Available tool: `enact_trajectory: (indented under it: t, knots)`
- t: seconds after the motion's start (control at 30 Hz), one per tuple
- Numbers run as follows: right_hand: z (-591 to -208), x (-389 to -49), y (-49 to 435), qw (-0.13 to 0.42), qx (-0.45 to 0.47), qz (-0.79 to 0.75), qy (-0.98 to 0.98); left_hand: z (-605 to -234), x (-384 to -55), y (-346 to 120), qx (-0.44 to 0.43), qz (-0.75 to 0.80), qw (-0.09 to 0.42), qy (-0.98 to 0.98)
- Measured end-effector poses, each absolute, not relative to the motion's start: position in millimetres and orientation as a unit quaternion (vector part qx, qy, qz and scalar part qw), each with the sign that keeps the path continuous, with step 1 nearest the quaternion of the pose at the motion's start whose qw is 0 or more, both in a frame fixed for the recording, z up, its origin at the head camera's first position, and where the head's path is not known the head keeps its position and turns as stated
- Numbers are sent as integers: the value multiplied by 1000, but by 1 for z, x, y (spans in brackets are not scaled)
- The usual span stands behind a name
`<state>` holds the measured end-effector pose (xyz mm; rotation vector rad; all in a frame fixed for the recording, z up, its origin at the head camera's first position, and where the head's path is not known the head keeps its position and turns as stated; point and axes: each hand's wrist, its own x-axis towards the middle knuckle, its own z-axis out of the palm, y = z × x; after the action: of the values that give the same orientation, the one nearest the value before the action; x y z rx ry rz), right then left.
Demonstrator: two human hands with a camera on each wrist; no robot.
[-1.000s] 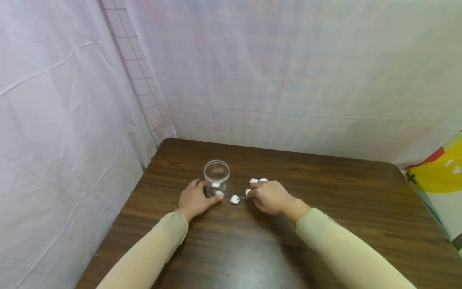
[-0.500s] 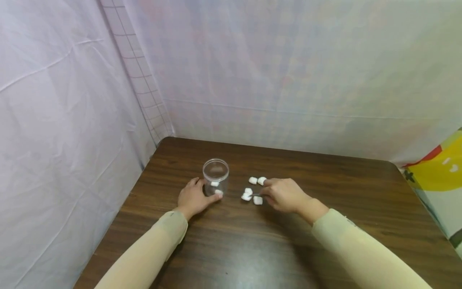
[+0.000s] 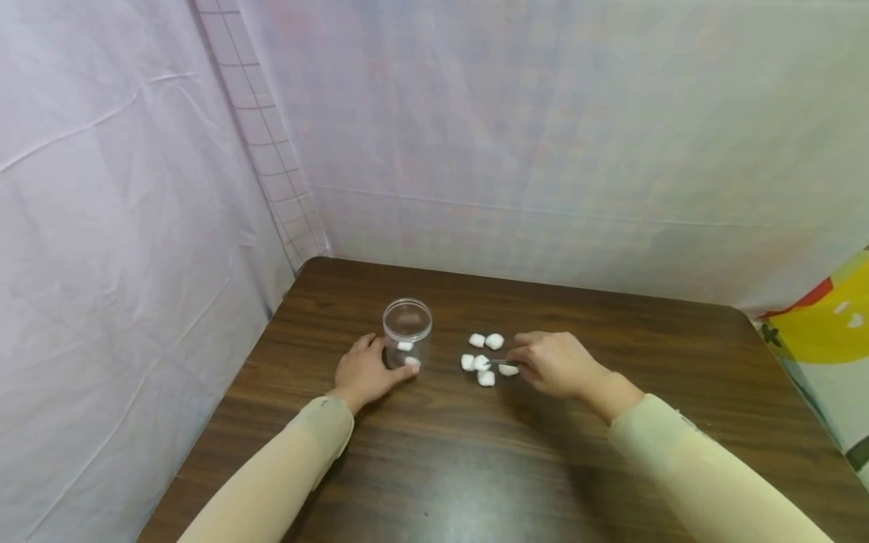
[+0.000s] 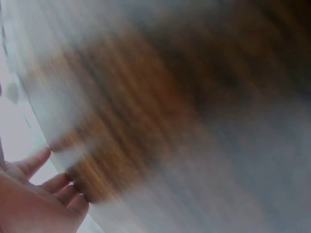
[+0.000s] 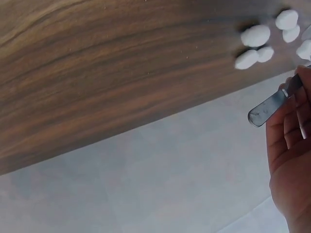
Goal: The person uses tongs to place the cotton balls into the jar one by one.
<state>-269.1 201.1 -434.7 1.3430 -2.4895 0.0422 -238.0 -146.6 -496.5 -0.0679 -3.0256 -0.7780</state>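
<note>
Dark brown wood-grain tabletop [image 3: 421, 441], stretching past left hand [image 3: 366, 375] and right hand [image 3: 553, 366] to rounded far corners. Clear jar [image 3: 407, 334] upright on it, against left hand. White lumps [image 3: 486, 378] grouped between jar and right hand, nearer right.

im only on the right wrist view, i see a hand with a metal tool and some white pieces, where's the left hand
Observer: In the head view, the left hand holds a clear jar.
Operator: anything inside it
Observer: Yes, two white pieces show through its wall.
Operator: ok and what's at the working tip, it's hidden from me
Observer: From the head camera, the metal tool runs from the right hand to a loose white piece; whether it grips that piece is too small to tell.
</note>
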Motion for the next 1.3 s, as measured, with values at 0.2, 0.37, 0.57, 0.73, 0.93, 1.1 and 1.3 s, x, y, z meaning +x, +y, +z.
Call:
enact_trajectory:
  t: [0.2, 0.37, 0.57, 0.73, 0.93, 1.1, 1.3]
  knots:
    - [-427, -270, 202, 154, 474, 21, -867, -495, -236, -146, -22, -249, 6, -968]
    - [-420, -272, 201, 152, 472, 19, -868, -496, -237, -144, -21, -248, 0, -969]
    - [-404, -279, 193, 163, 476, 15, -864, -497, -238, -143, -21, -242, 3, -970]
    - [-386, -287, 182, 168, 478, 12, -862, -496, -238, -143, -18, -243, 4, -970]
    - [-364, -294, 163, 177, 482, 16, -858, -495, -237, -144, -18, -245, 6, -969]
    - [-353, -297, 144, 187, 491, 24, -851, -494, -237, -145, -19, -244, 4, -969]
    - [-350, -299, 121, 183, 504, 22, -844, -493, -238, -145, -17, -246, 3, -969]
